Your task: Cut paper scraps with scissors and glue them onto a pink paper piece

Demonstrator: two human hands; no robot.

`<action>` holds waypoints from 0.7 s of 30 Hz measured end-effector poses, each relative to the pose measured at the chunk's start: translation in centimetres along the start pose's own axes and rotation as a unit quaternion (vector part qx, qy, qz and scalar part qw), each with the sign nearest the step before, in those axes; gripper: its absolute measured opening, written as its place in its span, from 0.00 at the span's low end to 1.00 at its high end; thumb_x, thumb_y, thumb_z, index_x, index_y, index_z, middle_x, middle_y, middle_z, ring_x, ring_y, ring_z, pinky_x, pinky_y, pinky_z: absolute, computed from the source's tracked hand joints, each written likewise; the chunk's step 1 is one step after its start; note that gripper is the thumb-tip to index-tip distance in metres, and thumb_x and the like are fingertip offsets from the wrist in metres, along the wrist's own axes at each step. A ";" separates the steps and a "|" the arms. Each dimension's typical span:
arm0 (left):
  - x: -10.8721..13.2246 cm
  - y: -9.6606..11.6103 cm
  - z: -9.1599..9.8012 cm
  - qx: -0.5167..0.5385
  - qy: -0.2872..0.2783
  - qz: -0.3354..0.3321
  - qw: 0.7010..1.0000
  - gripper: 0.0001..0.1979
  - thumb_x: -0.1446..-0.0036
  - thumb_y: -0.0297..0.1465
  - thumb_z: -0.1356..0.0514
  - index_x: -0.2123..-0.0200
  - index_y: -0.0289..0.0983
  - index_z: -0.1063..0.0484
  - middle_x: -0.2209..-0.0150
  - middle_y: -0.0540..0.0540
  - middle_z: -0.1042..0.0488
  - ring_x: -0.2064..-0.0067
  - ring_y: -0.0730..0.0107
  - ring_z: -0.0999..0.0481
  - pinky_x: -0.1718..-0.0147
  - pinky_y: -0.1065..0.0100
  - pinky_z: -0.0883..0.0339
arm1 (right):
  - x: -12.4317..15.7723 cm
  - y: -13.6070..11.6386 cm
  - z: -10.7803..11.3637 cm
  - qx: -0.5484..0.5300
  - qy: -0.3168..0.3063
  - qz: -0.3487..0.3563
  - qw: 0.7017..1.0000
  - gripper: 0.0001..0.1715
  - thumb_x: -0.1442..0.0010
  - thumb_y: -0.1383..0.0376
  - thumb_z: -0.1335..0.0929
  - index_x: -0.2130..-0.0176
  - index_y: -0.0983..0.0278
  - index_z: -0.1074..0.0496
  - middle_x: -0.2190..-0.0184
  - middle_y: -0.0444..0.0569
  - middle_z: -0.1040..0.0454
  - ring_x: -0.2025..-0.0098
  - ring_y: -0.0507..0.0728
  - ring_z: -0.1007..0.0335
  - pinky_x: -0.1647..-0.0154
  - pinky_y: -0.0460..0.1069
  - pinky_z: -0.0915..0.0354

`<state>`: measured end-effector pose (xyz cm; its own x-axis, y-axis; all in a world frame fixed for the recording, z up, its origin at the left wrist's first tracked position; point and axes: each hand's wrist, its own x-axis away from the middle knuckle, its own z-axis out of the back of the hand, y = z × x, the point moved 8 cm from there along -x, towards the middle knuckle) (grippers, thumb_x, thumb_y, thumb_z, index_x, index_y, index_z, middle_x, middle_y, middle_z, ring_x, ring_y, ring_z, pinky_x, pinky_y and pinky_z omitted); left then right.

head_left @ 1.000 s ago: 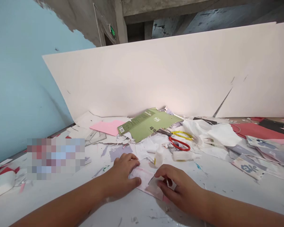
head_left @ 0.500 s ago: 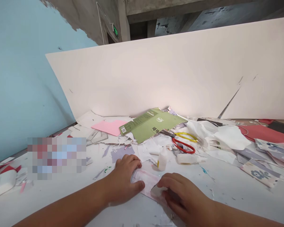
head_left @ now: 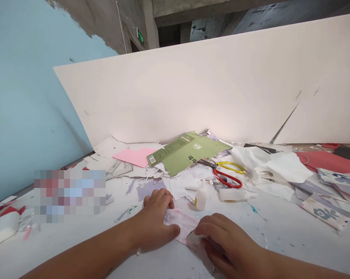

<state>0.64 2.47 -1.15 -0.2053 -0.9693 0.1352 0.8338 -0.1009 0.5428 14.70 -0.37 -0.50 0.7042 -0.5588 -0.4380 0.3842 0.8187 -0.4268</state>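
Observation:
A pale pink, paper-like piece (head_left: 179,221) lies on the white tabletop between my hands. My left hand (head_left: 154,221) rests on its left side, fingers curled at the far edge and thumb pressing the near part. At the right end, my right hand (head_left: 221,242) has its thumb and fingers closed round a raised greyish corner; the fingers hide much of that end. Just beyond the piece stands a small glue bottle (head_left: 201,197), upright, with a yellow label. Another clear bottle (head_left: 231,195) lies on its side to the right.
Scissors (head_left: 218,170) with red and yellow handles lie behind the bottles. A flattened green box (head_left: 189,153) and pink paper (head_left: 132,156) lie along the white upright board (head_left: 192,93). Crumpled white sheets (head_left: 271,162) and patterned pieces (head_left: 324,213) cover the right side.
Both hands keep almost the same hold on the pink piece. The right fingers have shifted slightly, and the view has turned a little.

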 end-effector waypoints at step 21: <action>-0.9 -1.5 -1.7 0.415 -0.017 -0.067 0.907 0.21 0.51 0.29 0.41 0.55 0.43 0.47 0.61 0.49 0.37 0.64 0.73 0.32 0.66 0.68 0.38 | 0.0 -1.5 1.9 0.009 0.089 0.076 0.993 0.17 0.50 0.77 0.39 0.61 0.61 0.38 0.70 0.48 0.28 0.68 0.54 0.36 0.67 0.49 0.37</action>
<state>0.42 3.08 -3.51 -0.3039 -0.9519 0.0394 0.1296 -0.0003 0.9916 15.27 -1.37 1.69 0.6392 -0.4423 -0.6292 0.2940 0.8965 -0.3315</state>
